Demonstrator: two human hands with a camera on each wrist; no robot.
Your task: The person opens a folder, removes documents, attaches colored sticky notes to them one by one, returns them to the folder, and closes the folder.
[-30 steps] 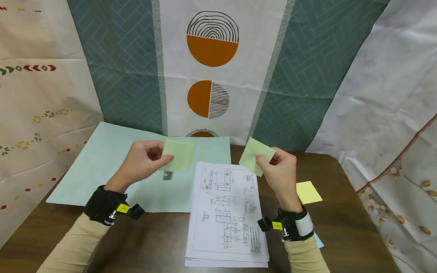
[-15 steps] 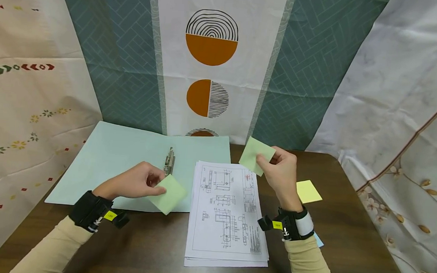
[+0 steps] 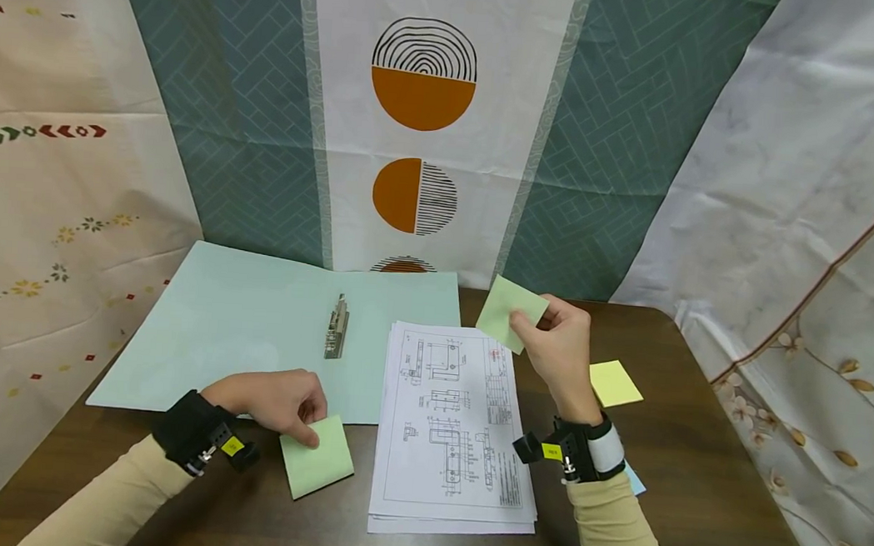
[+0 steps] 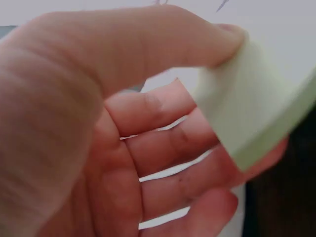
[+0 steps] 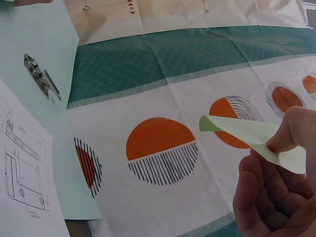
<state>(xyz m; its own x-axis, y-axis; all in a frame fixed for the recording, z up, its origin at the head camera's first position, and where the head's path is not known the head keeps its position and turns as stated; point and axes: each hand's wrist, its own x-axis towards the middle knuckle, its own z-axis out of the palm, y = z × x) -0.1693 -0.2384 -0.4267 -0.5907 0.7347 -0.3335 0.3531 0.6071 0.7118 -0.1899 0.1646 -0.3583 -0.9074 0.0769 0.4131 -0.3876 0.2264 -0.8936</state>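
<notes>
In the head view my left hand (image 3: 275, 401) grips a pad of pale green sticky notes (image 3: 324, 458) low over the table's front part, left of the papers. Its thumb lies across the pad's face, and the left wrist view shows the pad (image 4: 247, 108) with a thick edge. Higher up, my right hand (image 3: 558, 347) pinches a single green sticky note (image 3: 505, 309) between thumb and fingers, above the top right corner of a stack of printed technical drawings (image 3: 428, 423). The right wrist view shows this sheet (image 5: 242, 131) with its far end curled.
Behind the left hand an open pale teal folder (image 3: 238, 328) lies with a metal clip (image 3: 338, 327) on it. A yellow sticky note pad (image 3: 615, 384) rests by the right wrist, and something blue (image 3: 635, 479) peeks from under that forearm. Fabric hangs behind the brown table (image 3: 704, 456).
My left hand has carried the green pad down and toward the front edge from over the folder, uncovering the metal clip. The right hand with its note has stayed nearly still.
</notes>
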